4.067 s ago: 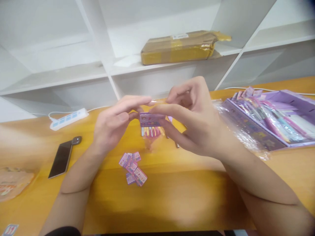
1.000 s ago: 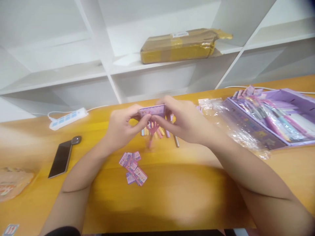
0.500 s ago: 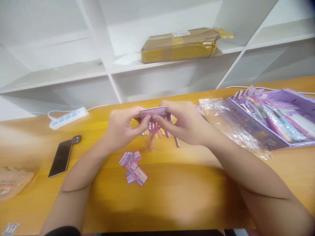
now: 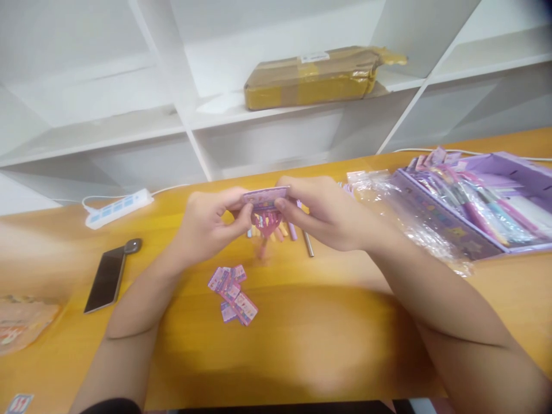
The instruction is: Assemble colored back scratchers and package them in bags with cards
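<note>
White shelving stands behind an orange-brown table [image 4: 328, 351]; the carton [image 4: 276, 95] on it lies at one o'clock from the purple card [image 4: 261, 196]. The left hand [image 4: 207, 224] pinches that card's left end, the right hand [image 4: 332, 215] its right, thumbs towards the viewer. The work seems to be at handling or pressing the card's edge; the next move calls for even thumb pressure and a level hold. The card looks thin, printed and slightly tilted, with a blurred pink piece [image 4: 266, 227] hanging beneath, perhaps in clear film. Loose cards [image 4: 245, 309] overlap at seven o'clock; the purple box [image 4: 457, 233] sits towards three.
</note>
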{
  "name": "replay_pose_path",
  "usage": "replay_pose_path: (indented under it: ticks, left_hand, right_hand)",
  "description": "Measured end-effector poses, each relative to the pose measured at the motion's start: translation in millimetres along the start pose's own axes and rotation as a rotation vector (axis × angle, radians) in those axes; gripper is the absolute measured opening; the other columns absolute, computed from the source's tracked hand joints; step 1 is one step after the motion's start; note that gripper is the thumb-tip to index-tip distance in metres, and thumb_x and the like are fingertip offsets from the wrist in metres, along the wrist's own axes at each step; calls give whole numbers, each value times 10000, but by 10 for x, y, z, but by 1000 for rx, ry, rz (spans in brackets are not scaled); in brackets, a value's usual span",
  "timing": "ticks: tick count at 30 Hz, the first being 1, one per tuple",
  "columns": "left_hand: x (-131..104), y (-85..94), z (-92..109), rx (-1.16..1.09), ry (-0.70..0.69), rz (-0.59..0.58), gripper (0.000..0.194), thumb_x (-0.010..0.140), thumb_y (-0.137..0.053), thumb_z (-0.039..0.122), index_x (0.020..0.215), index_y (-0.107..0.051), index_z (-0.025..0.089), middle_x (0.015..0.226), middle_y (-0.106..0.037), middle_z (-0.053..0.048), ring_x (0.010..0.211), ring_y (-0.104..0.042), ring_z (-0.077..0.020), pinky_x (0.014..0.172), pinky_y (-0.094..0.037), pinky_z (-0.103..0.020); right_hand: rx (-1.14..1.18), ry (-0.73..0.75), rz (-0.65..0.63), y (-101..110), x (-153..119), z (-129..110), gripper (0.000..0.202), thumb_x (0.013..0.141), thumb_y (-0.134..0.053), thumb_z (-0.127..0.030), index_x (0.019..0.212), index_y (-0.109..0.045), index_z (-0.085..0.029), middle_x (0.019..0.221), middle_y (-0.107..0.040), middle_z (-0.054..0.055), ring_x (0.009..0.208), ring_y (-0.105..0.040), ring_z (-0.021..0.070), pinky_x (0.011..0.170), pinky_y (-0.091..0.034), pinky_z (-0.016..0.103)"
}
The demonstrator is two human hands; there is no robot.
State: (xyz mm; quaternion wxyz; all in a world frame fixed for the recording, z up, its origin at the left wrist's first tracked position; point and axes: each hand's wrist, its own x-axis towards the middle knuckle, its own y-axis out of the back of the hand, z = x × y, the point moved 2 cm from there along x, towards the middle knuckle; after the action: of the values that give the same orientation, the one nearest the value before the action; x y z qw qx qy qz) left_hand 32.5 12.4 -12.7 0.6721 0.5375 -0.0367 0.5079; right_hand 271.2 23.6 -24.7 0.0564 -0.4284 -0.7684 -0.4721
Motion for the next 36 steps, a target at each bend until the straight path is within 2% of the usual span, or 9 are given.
replay_pose_path:
  ticks: [7,13,16,18,23,27,30,34,36]
  left_hand:
    - [13,43,-19,-4,-11,-36,223,1004,-630,225,804,-728,209,612,-643,45,532,-504,-91,533,-385,-231]
    - [-1,43,-44,2,-9,-41,236,989,-640,221,760,-698,204,616,-597,40,555,-473,-95,556,-397,-238]
    - [-13,49,-75,-16,31,-35,211,1006,-653,245,823,-747,201,678,-676,21,597,-532,-109,590,-445,-243]
    - [-12,58,-83,-14,56,-30,186,1006,-658,248,870,-773,197,714,-729,11,619,-582,-116,614,-475,-245]
    - [9,77,-67,-14,77,-33,150,991,-680,245,871,-763,214,717,-775,21,622,-650,-129,605,-509,-249]
    - [5,87,-86,-19,88,-18,116,988,-706,222,880,-746,218,744,-798,20,617,-685,-128,629,-555,-249]
    - [-3,104,-108,-11,96,3,122,975,-732,215,855,-710,224,746,-796,29,614,-695,-121,627,-564,-234]
    - [-1,136,-116,21,87,14,172,959,-741,209,812,-655,233,708,-764,44,603,-686,-117,613,-551,-232]
    - [1,146,-117,36,74,1,170,945,-739,198,808,-647,239,696,-743,47,606,-682,-122,612,-541,-246]
  right_hand:
    - [-10,72,-52,165,9,-13,361,1200,-525,-327,872,-597,-197,745,-665,-31,642,-601,85,624,-415,242]
    - [-20,81,-72,225,-24,-79,327,1182,-502,-237,876,-610,-192,749,-652,-39,633,-592,73,634,-430,230]
    - [17,61,-64,244,-25,-40,256,1117,-514,-149,890,-622,-197,775,-687,-41,657,-614,85,648,-444,233]
    - [65,22,-124,227,-10,22,240,1090,-507,-127,914,-654,-198,828,-734,-35,721,-667,96,690,-480,234]
    - [74,-70,-449,13,61,198,179,1066,-607,-211,1141,-763,-167,1029,-814,11,793,-686,104,735,-502,243]
    - [79,-91,-606,-250,124,355,242,915,-654,-62,1067,-816,-159,971,-804,3,760,-646,90,740,-492,226]
    - [168,-89,-696,-400,151,482,258,885,-672,-39,1041,-840,-159,1055,-822,15,852,-686,96,797,-512,218]
    - [257,-135,-763,-494,170,613,272,911,-867,-222,1172,-846,-148,1212,-825,59,937,-713,121,820,-525,227]
    - [265,-133,-746,-510,185,640,249,919,-894,-256,1131,-842,-134,1216,-822,74,940,-711,123,819,-520,228]
